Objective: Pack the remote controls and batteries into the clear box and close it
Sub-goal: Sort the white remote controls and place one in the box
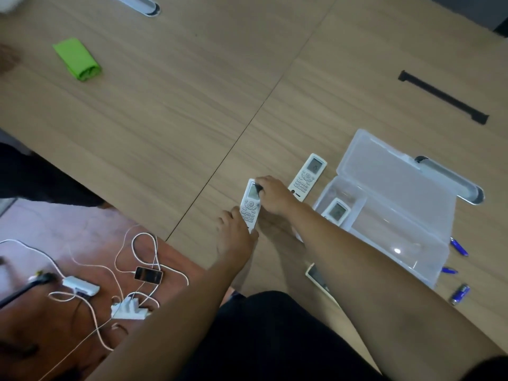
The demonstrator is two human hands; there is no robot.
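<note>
One remote (336, 211) lies in the clear box (390, 215); both hands, left hand (233, 237) and right hand (272, 195), grasp a second remote (250, 206) beside it, a third remote (308, 176) and batteries (459, 294) still outside, lid open.

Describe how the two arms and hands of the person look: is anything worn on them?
Both forearms are bare; no sleeve reaches into view. The left hand and the right hand carry no glove, and no watch or bracelet shows on either wrist. Rings cannot be told at this size. A small dark item sits at the right hand's fingers; what it is cannot be told.
</note>
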